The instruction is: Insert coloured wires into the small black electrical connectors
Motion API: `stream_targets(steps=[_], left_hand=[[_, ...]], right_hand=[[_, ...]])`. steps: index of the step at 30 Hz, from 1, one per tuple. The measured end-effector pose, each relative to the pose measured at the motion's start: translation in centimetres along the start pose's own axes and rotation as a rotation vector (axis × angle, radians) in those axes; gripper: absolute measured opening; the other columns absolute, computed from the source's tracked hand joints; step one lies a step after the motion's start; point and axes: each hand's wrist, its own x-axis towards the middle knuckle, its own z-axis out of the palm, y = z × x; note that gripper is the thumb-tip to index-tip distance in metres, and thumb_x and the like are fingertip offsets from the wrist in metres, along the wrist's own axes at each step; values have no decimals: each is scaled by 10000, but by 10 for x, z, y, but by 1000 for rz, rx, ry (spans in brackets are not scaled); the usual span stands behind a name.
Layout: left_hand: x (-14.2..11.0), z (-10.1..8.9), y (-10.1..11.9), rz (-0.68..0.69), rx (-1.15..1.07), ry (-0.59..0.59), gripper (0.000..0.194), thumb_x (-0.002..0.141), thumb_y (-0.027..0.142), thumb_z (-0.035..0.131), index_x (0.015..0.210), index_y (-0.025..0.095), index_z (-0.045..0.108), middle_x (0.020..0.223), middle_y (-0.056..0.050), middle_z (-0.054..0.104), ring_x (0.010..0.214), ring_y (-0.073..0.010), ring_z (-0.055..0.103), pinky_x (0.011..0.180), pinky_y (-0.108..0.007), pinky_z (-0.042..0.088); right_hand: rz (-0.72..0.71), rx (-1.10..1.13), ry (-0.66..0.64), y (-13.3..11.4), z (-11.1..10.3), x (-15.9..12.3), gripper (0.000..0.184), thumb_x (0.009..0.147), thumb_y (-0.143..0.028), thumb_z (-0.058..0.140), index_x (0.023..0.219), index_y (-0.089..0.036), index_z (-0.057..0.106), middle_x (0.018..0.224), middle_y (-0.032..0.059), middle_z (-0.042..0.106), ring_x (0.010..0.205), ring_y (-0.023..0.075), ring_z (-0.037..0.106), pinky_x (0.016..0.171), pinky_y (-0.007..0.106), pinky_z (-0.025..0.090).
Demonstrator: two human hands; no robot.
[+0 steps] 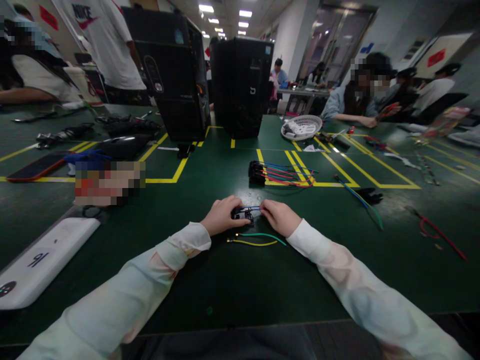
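Observation:
My left hand (224, 215) is closed around a small black connector block (244, 216), its thumb along the near side. From the block a blue wire (252, 207) runs to the right, where my right hand (278, 216) pinches its end between thumb and fingertips. Just below my hands, a green wire (262, 234) and a yellow wire (255, 243) with metal terminals lie on the green table. Beyond my right hand sits a group of black connector blocks (257, 172) with red and blue wires trailing right.
Two black computer towers (240, 90) stand at the back. A white basket (305, 126) holds small parts. More loose wires (362, 200) and a red cable (442, 237) lie right; a white case (48, 262) lies left. Another person (362, 95) sits across the table.

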Motion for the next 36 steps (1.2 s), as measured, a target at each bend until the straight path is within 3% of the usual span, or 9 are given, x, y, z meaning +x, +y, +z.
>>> stream_targets(steps=[6,14,25,36], left_hand=[[0,0,1,0,0,4,398,701,552,583,897,208,540,905,-7,531,870,-191,506,714,-295,334],[0,0,0,7,11,-11,403,711,559,572,907,208,540,910,-12,531,866,-197,511,714,-298,337],[1,0,1,5,14,-2,393,707,550,580,886,204,534,893,-5,522,848,-185,507,716,-295,338],[0,-1,2,-5,6,-9,392,705,549,576,898,210,537,906,-5,525,858,-190,505,729,-306,331]], right_hand=[[13,57,100,-1,4,0,96,855,-148,362,816,-198,434,742,29,527,683,144,510,643,242,387],[10,29,-7,-1,3,0,106,866,-166,368,784,-197,426,740,22,513,681,138,496,632,235,379],[-96,-57,112,-4,-2,2,124,878,-188,380,803,-185,478,797,55,514,787,171,465,717,279,388],[-181,-245,49,-2,-6,7,212,898,-229,364,748,-179,505,767,55,498,754,175,407,690,293,347]])
